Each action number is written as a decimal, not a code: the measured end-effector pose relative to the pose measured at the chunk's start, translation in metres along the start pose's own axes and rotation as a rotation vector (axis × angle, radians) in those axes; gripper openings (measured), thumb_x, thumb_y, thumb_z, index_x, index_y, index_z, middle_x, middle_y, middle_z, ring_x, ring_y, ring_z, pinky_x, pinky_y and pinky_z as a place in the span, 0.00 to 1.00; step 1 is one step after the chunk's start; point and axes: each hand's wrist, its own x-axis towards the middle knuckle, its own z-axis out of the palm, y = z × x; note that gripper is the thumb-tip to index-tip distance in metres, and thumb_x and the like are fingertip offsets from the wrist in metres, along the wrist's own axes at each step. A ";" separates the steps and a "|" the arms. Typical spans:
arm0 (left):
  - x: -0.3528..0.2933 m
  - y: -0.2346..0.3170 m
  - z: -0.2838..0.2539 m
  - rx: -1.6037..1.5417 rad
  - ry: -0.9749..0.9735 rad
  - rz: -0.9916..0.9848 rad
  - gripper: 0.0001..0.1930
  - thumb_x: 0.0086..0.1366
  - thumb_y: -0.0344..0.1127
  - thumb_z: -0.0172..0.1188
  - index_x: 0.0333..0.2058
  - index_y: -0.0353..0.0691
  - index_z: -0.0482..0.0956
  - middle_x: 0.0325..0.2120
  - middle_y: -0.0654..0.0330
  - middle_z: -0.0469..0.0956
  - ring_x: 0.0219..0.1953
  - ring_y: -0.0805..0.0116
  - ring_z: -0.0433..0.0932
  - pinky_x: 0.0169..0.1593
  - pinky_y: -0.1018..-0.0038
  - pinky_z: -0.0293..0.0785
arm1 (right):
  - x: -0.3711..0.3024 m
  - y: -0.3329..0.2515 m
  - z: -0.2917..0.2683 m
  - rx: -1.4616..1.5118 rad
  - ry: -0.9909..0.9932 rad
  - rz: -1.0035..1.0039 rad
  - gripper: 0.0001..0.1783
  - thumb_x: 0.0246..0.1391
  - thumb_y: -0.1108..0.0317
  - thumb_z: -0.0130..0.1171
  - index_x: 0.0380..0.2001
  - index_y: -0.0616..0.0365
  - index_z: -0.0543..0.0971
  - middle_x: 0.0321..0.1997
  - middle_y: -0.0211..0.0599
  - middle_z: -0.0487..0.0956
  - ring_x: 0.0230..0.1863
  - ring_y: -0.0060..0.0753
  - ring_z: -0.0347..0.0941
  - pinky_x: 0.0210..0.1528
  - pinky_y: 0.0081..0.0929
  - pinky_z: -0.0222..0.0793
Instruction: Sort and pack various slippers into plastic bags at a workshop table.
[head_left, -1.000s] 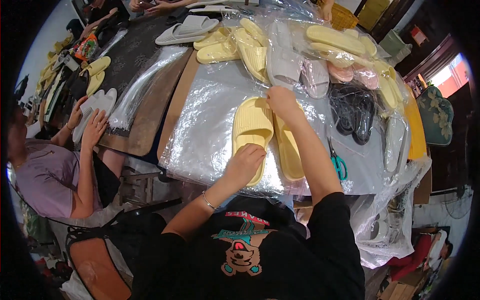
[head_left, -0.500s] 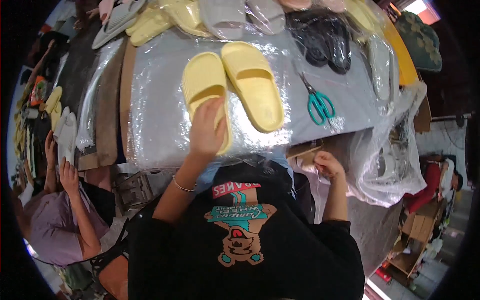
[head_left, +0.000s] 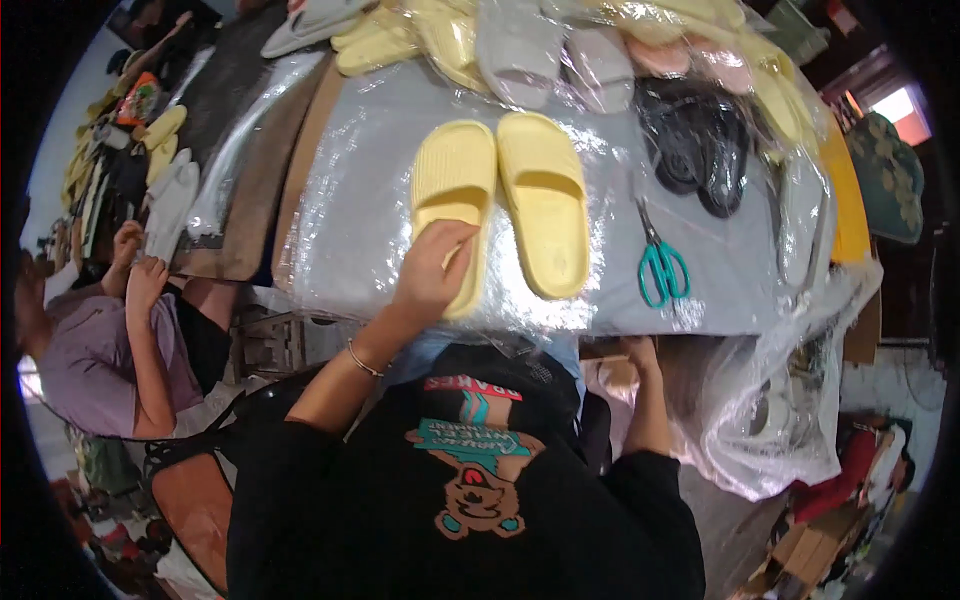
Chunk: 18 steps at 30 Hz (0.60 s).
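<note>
Two yellow slippers lie side by side on the plastic-covered grey table (head_left: 350,200), toes pointing away from me. My left hand (head_left: 437,265) rests over the heel half of the left slipper (head_left: 455,165), its fingers curled on the slipper just below the strap. Nothing touches the right slipper (head_left: 548,220). Down at the table's front edge, my right hand (head_left: 640,352) reaches in under the tabletop, beside an opening with brown cardboard. Its fingers are hidden there. Scissors with teal handles (head_left: 664,272) lie right of the slippers, blades pointing away.
Bagged slippers line the far edge, including grey ones (head_left: 520,60) and a black pair (head_left: 695,150). Clear plastic wrap (head_left: 770,400) hangs over the right front corner. On the left, a co-worker in a purple shirt (head_left: 100,350) sits by a dark table holding white slippers (head_left: 172,205).
My view has shifted, so the table sits lower and further right. My right hand has moved forward under the table edge. My left hand stays on the left slipper, its fingers more curled.
</note>
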 end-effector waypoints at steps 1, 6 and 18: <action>0.007 0.010 -0.004 -0.076 0.053 0.032 0.14 0.55 0.24 0.57 0.42 0.35 0.77 0.38 0.51 0.75 0.43 0.51 0.73 0.48 0.64 0.70 | -0.007 0.037 -0.015 -0.422 0.040 -0.056 0.14 0.48 0.62 0.61 0.34 0.60 0.78 0.25 0.29 0.77 0.22 0.30 0.69 0.26 0.33 0.68; 0.035 -0.027 -0.061 0.058 0.057 0.006 0.26 0.52 0.34 0.65 0.51 0.36 0.72 0.49 0.48 0.70 0.52 0.49 0.67 0.58 0.60 0.62 | -0.138 -0.260 -0.085 0.345 -0.971 -0.078 0.17 0.43 0.75 0.64 0.39 0.65 0.77 0.39 0.34 0.80 0.41 0.27 0.74 0.44 0.26 0.70; 0.086 -0.072 -0.048 -0.042 -0.229 0.064 0.41 0.41 0.51 0.70 0.54 0.35 0.70 0.46 0.46 0.71 0.52 0.50 0.66 0.59 0.61 0.57 | -0.043 -0.479 -0.048 -0.550 0.028 -0.996 0.43 0.31 0.69 0.69 0.57 0.59 0.67 0.52 0.47 0.68 0.57 0.51 0.60 0.61 0.41 0.55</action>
